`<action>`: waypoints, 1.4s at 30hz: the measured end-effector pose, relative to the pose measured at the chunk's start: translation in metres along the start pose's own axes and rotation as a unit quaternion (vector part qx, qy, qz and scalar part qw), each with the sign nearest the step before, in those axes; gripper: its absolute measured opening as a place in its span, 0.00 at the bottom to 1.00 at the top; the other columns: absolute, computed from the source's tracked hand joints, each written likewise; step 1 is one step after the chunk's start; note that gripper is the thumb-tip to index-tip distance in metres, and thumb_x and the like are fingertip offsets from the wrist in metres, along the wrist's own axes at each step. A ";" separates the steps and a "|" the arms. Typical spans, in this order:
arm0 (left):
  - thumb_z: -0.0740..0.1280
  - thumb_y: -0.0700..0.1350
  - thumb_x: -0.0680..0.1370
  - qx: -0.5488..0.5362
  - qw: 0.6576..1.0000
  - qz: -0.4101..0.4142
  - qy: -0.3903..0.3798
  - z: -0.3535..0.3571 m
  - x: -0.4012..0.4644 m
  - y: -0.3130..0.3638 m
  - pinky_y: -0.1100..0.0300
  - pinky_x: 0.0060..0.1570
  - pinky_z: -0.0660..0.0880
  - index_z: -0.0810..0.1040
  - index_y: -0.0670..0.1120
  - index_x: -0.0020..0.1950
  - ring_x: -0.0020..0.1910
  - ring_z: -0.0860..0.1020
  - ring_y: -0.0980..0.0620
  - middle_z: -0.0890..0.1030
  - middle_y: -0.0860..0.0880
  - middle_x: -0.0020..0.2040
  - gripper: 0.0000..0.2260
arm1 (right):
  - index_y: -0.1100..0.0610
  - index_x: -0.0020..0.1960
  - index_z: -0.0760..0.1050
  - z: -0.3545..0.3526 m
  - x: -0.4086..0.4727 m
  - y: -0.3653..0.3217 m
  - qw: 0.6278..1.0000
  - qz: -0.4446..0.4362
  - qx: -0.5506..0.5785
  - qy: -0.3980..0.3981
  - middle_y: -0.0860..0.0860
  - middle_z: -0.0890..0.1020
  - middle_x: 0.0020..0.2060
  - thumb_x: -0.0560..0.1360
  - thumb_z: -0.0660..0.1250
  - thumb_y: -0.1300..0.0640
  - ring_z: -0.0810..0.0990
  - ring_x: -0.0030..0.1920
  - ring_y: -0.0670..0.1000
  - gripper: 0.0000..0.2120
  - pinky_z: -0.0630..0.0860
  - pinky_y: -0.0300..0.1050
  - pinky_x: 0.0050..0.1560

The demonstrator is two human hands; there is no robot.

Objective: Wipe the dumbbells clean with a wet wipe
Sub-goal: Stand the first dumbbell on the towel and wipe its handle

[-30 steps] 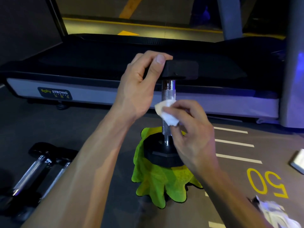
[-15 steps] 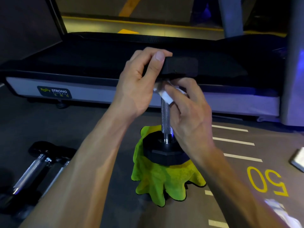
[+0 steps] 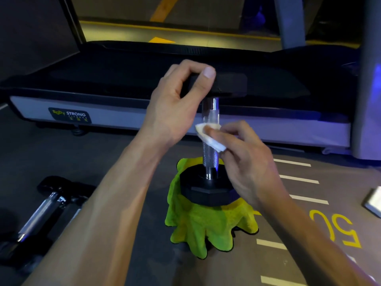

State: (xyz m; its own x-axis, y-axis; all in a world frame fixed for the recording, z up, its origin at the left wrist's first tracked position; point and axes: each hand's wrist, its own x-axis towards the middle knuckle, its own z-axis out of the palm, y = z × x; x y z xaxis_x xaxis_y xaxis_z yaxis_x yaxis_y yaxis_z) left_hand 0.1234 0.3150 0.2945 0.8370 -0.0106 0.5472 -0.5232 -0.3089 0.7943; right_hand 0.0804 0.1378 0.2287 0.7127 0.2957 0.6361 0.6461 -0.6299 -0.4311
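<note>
A black dumbbell (image 3: pixel 207 189) stands upright on its lower head, on a crumpled green cloth (image 3: pixel 202 226) on the floor. Its chrome knurled handle (image 3: pixel 210 155) rises to the upper head. My left hand (image 3: pixel 175 108) grips that upper black head from the left, thumb across the front. My right hand (image 3: pixel 247 162) pinches a folded white wet wipe (image 3: pixel 209 136) and presses it against the middle of the handle. Two more dumbbells (image 3: pixel 44 211) lie on the floor at the lower left, partly hidden by my left forearm.
A treadmill (image 3: pixel 103 118) with a grey side rail and black belt runs across behind the dumbbell. White stripes and a yellow "50" (image 3: pixel 334 230) mark the floor at right. A white packet (image 3: pixel 374 202) lies at the right edge.
My right hand slid the wipe up the handle to just under the upper head, then back down to the handle's middle. My left hand kept its grip on the upper head.
</note>
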 end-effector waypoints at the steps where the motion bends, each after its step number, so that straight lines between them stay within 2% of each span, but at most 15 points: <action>1: 0.65 0.57 0.83 0.004 1.000 0.003 0.002 0.000 0.000 0.000 0.61 0.60 0.74 0.80 0.63 0.54 0.56 0.78 0.61 0.80 0.55 0.56 0.05 | 0.51 0.69 0.80 -0.003 -0.006 0.003 0.999 0.014 0.022 -0.022 0.44 0.76 0.56 0.79 0.62 0.69 0.79 0.57 0.48 0.23 0.72 0.37 0.56; 6: 0.66 0.58 0.82 0.006 1.000 0.018 0.007 0.002 -0.001 0.000 0.57 0.61 0.75 0.79 0.63 0.54 0.55 0.78 0.59 0.79 0.57 0.53 0.04 | 0.46 0.65 0.81 -0.013 -0.034 -0.005 0.983 0.046 0.035 -0.172 0.39 0.79 0.54 0.82 0.61 0.60 0.78 0.57 0.43 0.17 0.75 0.42 0.56; 10: 0.67 0.58 0.82 0.008 1.000 0.028 0.006 0.004 -0.003 0.003 0.59 0.58 0.74 0.80 0.63 0.54 0.53 0.78 0.59 0.78 0.59 0.50 0.03 | 0.43 0.64 0.80 -0.012 -0.031 -0.039 0.976 0.067 -0.082 -0.191 0.41 0.81 0.54 0.78 0.59 0.57 0.78 0.56 0.46 0.20 0.75 0.42 0.58; 13: 0.67 0.58 0.82 0.010 0.999 0.031 0.005 0.004 -0.005 0.006 0.60 0.57 0.74 0.81 0.62 0.55 0.52 0.78 0.60 0.78 0.59 0.49 0.05 | 0.43 0.68 0.75 0.000 -0.018 -0.079 0.956 0.100 -0.104 -0.256 0.43 0.80 0.59 0.77 0.55 0.56 0.74 0.64 0.50 0.23 0.71 0.46 0.65; 16: 0.67 0.57 0.82 0.009 1.000 0.025 -0.009 0.003 -0.006 0.007 0.57 0.59 0.76 0.81 0.61 0.55 0.53 0.79 0.60 0.78 0.59 0.49 0.05 | 0.47 0.56 0.75 0.009 -0.008 -0.088 0.950 0.107 -0.137 -0.261 0.46 0.79 0.51 0.78 0.58 0.58 0.74 0.61 0.53 0.12 0.67 0.46 0.53; 17: 0.67 0.56 0.82 0.008 1.000 0.022 -0.008 0.002 -0.006 0.008 0.56 0.59 0.76 0.81 0.61 0.55 0.53 0.79 0.59 0.79 0.59 0.50 0.05 | 0.46 0.57 0.76 0.008 -0.009 -0.085 0.954 0.091 -0.131 -0.256 0.45 0.79 0.51 0.78 0.57 0.58 0.74 0.61 0.53 0.13 0.68 0.46 0.53; 19: 0.67 0.57 0.82 0.009 1.000 0.019 0.000 -0.001 -0.006 0.008 0.55 0.60 0.76 0.81 0.62 0.54 0.53 0.79 0.58 0.80 0.58 0.50 0.04 | 0.40 0.64 0.77 0.000 -0.017 -0.075 0.955 0.090 -0.102 -0.264 0.39 0.81 0.58 0.76 0.54 0.55 0.75 0.64 0.46 0.22 0.70 0.43 0.64; 21: 0.67 0.56 0.82 0.007 1.000 0.014 0.002 -0.003 -0.006 0.007 0.55 0.59 0.76 0.80 0.62 0.53 0.53 0.78 0.58 0.80 0.57 0.51 0.03 | 0.37 0.62 0.79 -0.011 -0.027 -0.061 0.964 0.101 -0.049 -0.240 0.32 0.81 0.57 0.78 0.56 0.54 0.75 0.62 0.36 0.21 0.69 0.34 0.65; 23: 0.66 0.56 0.82 0.002 1.000 0.008 -0.007 -0.003 -0.007 0.007 0.55 0.58 0.76 0.80 0.60 0.54 0.52 0.78 0.58 0.80 0.56 0.51 0.04 | 0.37 0.57 0.81 -0.028 -0.030 -0.045 0.973 0.116 0.002 -0.198 0.27 0.81 0.51 0.81 0.60 0.58 0.77 0.57 0.31 0.18 0.69 0.27 0.58; 25: 0.65 0.56 0.82 -0.004 1.000 0.000 -0.014 -0.005 -0.006 0.006 0.55 0.58 0.75 0.80 0.59 0.54 0.52 0.78 0.59 0.80 0.58 0.50 0.06 | 0.37 0.52 0.84 -0.042 -0.027 -0.030 0.968 0.176 0.061 -0.169 0.28 0.84 0.49 0.83 0.60 0.62 0.81 0.52 0.33 0.21 0.73 0.29 0.53; 27: 0.65 0.57 0.81 -0.015 1.000 -0.011 -0.015 -0.004 -0.004 0.005 0.54 0.59 0.75 0.80 0.58 0.53 0.52 0.78 0.59 0.80 0.60 0.49 0.07 | 0.36 0.47 0.83 -0.049 -0.026 -0.012 0.967 0.232 0.065 -0.088 0.28 0.83 0.39 0.83 0.61 0.60 0.80 0.40 0.31 0.20 0.72 0.27 0.41; 30: 0.63 0.61 0.77 -0.027 0.999 -0.018 -0.010 -0.005 -0.002 0.004 0.52 0.58 0.74 0.79 0.59 0.51 0.51 0.78 0.58 0.80 0.61 0.47 0.09 | 0.38 0.52 0.82 -0.035 -0.029 0.006 0.971 0.237 0.019 -0.008 0.39 0.78 0.29 0.83 0.64 0.57 0.73 0.29 0.39 0.14 0.65 0.30 0.30; 33: 0.62 0.62 0.75 -0.032 0.999 -0.021 -0.010 -0.007 -0.001 0.002 0.56 0.55 0.73 0.79 0.60 0.50 0.49 0.77 0.60 0.80 0.63 0.45 0.10 | 0.45 0.55 0.83 -0.013 -0.039 0.000 0.984 0.169 0.027 -0.056 0.35 0.84 0.40 0.81 0.67 0.55 0.80 0.42 0.35 0.08 0.70 0.28 0.41; 36: 0.63 0.62 0.76 -0.039 0.999 -0.018 -0.011 -0.010 -0.002 0.000 0.58 0.54 0.72 0.79 0.60 0.51 0.48 0.76 0.61 0.79 0.64 0.44 0.10 | 0.48 0.53 0.84 -0.009 -0.041 -0.007 0.986 0.126 0.037 -0.105 0.40 0.86 0.46 0.81 0.69 0.59 0.83 0.49 0.41 0.08 0.76 0.35 0.50; 42: 0.63 0.61 0.79 -0.040 0.999 -0.008 -0.020 -0.011 -0.003 -0.002 0.58 0.54 0.71 0.79 0.58 0.52 0.46 0.75 0.60 0.78 0.63 0.43 0.10 | 0.44 0.55 0.81 -0.012 -0.026 -0.048 0.977 0.091 -0.071 -0.178 0.41 0.81 0.48 0.80 0.62 0.56 0.79 0.53 0.46 0.11 0.75 0.44 0.52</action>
State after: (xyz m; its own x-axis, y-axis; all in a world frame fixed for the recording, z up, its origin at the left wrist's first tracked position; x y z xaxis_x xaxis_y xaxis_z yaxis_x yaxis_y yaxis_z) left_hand 0.1203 0.3267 0.2939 0.8503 -0.0451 0.5244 -0.5195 -0.2326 0.8222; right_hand 0.0280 0.1516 0.2404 0.8788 0.3841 0.2830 0.4728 -0.7810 -0.4081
